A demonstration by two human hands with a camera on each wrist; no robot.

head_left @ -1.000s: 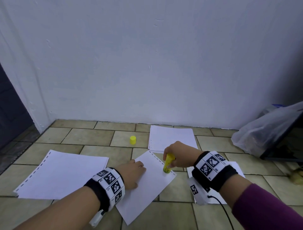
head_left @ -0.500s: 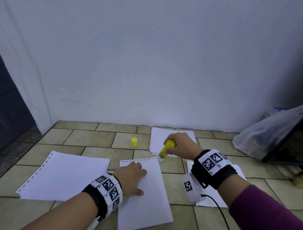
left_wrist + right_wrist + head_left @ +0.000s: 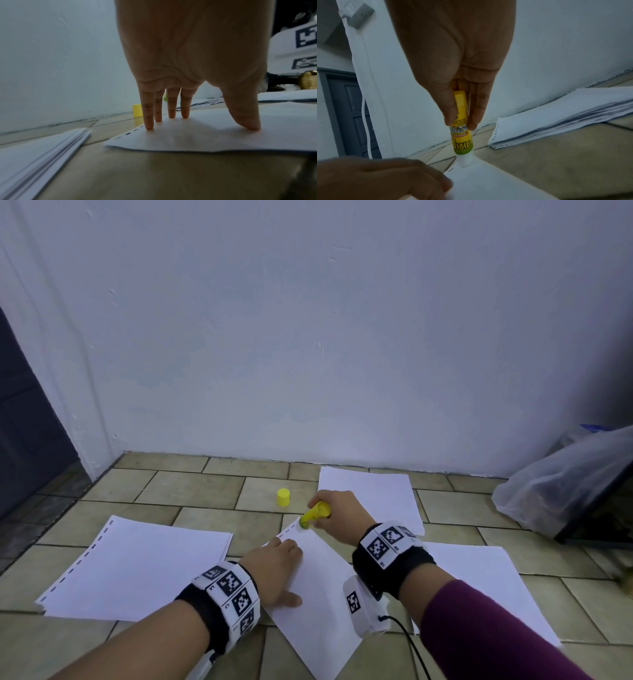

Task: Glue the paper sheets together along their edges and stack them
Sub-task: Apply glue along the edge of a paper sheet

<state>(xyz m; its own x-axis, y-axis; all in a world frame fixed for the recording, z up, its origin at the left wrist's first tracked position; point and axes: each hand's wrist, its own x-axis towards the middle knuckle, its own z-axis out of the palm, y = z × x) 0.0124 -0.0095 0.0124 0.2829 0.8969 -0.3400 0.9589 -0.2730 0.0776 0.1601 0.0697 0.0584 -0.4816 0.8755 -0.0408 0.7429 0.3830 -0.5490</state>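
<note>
1. White glue tip of the yellow glue stick (image 3: pixel 462 129) touching the far corner of the single paper sheet (image 3: pixel 322 594), at the end of its perforated edge (image 3: pixel 133 130).
2. Pinching the stick: right hand (image 3: pixel 342 511), thumb and fingers (image 3: pixel 477 108) closed round the barrel, tube leaning toward the left hand.
3. Pressing flat on the sheet: left hand (image 3: pixel 274 570), fingers (image 3: pixel 149 115) straight and slightly spread, just beside the tip.
4. Running away from the tip toward the left hand: the perforated edge, probably the line for gluing.
5. Leaving little room there; lying on open tiled floor (image 3: pixel 191 487) beyond: yellow cap (image 3: pixel 283 496), left stack (image 3: pixel 137 566), far stack (image 3: pixel 370 491).
</note>
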